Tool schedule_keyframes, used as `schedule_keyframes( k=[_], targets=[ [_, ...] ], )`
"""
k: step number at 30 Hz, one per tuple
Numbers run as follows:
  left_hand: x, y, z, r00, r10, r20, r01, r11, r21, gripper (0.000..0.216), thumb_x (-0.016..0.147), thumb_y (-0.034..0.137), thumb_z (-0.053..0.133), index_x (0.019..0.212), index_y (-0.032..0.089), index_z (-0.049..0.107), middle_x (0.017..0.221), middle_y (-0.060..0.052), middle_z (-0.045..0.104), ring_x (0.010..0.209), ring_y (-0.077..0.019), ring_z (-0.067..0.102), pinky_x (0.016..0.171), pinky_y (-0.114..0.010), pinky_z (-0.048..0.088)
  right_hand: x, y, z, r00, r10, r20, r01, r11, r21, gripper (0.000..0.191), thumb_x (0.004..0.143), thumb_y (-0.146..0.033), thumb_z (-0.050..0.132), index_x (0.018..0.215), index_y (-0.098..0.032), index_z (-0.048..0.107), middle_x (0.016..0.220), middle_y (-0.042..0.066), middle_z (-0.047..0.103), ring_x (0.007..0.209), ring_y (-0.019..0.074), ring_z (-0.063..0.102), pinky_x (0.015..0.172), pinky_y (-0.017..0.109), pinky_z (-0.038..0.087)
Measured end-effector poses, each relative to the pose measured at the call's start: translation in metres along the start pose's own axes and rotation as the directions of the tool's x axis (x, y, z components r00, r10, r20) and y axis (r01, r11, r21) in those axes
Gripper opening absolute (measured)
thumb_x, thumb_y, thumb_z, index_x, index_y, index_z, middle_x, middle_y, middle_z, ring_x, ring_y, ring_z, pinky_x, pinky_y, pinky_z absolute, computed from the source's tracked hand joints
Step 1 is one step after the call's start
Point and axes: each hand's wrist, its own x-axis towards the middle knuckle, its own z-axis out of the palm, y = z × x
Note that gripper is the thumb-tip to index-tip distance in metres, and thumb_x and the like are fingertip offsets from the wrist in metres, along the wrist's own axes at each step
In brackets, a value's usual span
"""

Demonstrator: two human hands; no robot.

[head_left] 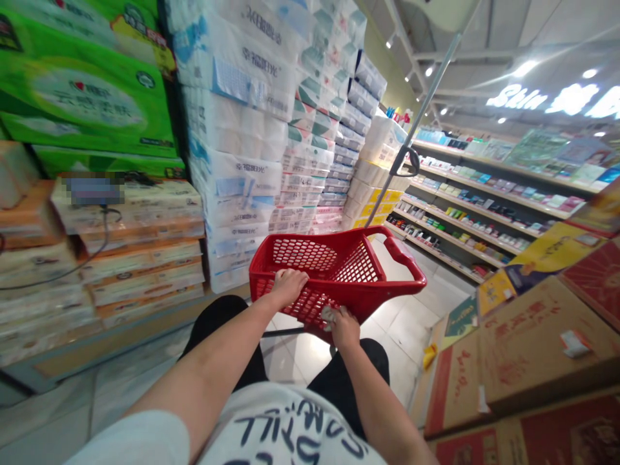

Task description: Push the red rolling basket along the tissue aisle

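Note:
In the middle of the head view stands a red plastic shopping basket cart with lattice walls and a red push handle on its right. My left hand is closed over the near rim, fingers curled to the inside. Against the outer near wall, lower and to the right, my right hand holds a crumpled pale cloth between its fingers. The basket's visible inner side shows only bare lattice; its floor is hidden. A grey metal pole rises behind the basket.
Stacked toilet-paper packs rise behind the basket, with green tissue packs at left. Cardboard boxes crowd the right side. Shelves of small goods line the back right. Pale floor tiles show beside the basket.

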Motion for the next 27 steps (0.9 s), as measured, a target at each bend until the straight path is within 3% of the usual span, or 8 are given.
schedule_keyframes(
  k=[2, 7, 13, 19, 24, 27],
  targets=[
    [0.000, -0.001, 0.001, 1.000, 0.001, -0.003, -0.001, 1.000, 0.004, 0.032, 0.097, 0.036, 0.028, 0.097, 0.029, 0.060, 0.096, -0.001, 0.065, 0.095, -0.0187, 0.051, 0.091, -0.042, 0.028, 0.000, -0.002, -0.004, 0.998, -0.031, -0.060, 0.032, 0.999, 0.010, 0.039, 0.087, -0.025, 0.055, 0.125, -0.030, 0.057, 0.121, 0.005, 0.057, 0.108, 0.0200, 0.055, 0.090, 0.030, 0.038],
    [-0.001, -0.002, 0.003, 1.000, 0.006, -0.009, -0.006, 1.000, -0.002, 0.031, 0.097, 0.035, 0.029, 0.097, 0.030, 0.060, 0.095, -0.001, 0.065, 0.095, -0.0190, 0.050, 0.091, -0.042, 0.028, -0.002, 0.001, -0.001, 0.998, 0.059, 0.029, -0.060, 0.998, 0.036, 0.037, 0.084, -0.026, 0.058, 0.120, -0.030, 0.061, 0.118, 0.004, 0.057, 0.092, 0.0198, 0.059, 0.081, 0.031, 0.042],
    [-0.002, -0.002, 0.001, 1.000, 0.007, -0.012, -0.007, 1.000, -0.008, 0.033, 0.098, 0.035, 0.028, 0.096, 0.029, 0.060, 0.094, -0.001, 0.064, 0.095, -0.0196, 0.051, 0.090, -0.043, 0.029, 0.000, 0.004, -0.003, 0.959, -0.004, -0.283, 0.052, 0.985, 0.163, 0.038, 0.090, -0.024, 0.047, 0.127, -0.024, 0.056, 0.121, 0.007, 0.056, 0.103, 0.0199, 0.056, 0.089, 0.029, 0.041],
    [-0.005, 0.000, -0.005, 1.000, -0.001, 0.012, 0.001, 1.000, 0.000, 0.032, 0.098, 0.034, 0.029, 0.096, 0.028, 0.061, 0.095, -0.002, 0.064, 0.095, -0.0191, 0.051, 0.089, -0.042, 0.030, -0.001, 0.016, 0.002, 0.967, 0.219, -0.134, -0.198, 0.968, 0.151, 0.036, 0.090, -0.032, 0.047, 0.124, -0.023, 0.058, 0.123, 0.008, 0.056, 0.091, 0.0201, 0.062, 0.078, 0.031, 0.045],
    [-0.006, 0.000, -0.005, 1.000, -0.007, 0.011, 0.007, 1.000, 0.008, 0.034, 0.098, 0.033, 0.028, 0.094, 0.026, 0.061, 0.095, -0.002, 0.065, 0.094, -0.0181, 0.051, 0.089, -0.041, 0.032, 0.001, 0.019, 0.004, 0.966, 0.184, -0.179, -0.154, 0.973, 0.171, 0.037, 0.091, -0.033, 0.047, 0.126, -0.023, 0.057, 0.129, 0.007, 0.053, 0.101, 0.0196, 0.060, 0.083, 0.028, 0.044],
    [-0.006, -0.001, -0.003, 1.000, -0.002, 0.006, 0.002, 1.000, 0.012, 0.033, 0.098, 0.033, 0.028, 0.095, 0.027, 0.061, 0.095, -0.001, 0.065, 0.095, -0.0184, 0.051, 0.089, -0.041, 0.032, 0.001, 0.020, 0.006, 0.965, 0.234, -0.116, -0.213, 0.962, 0.170, 0.038, 0.091, -0.034, 0.047, 0.126, -0.022, 0.057, 0.130, 0.007, 0.052, 0.099, 0.0194, 0.061, 0.080, 0.028, 0.045]
  ],
)
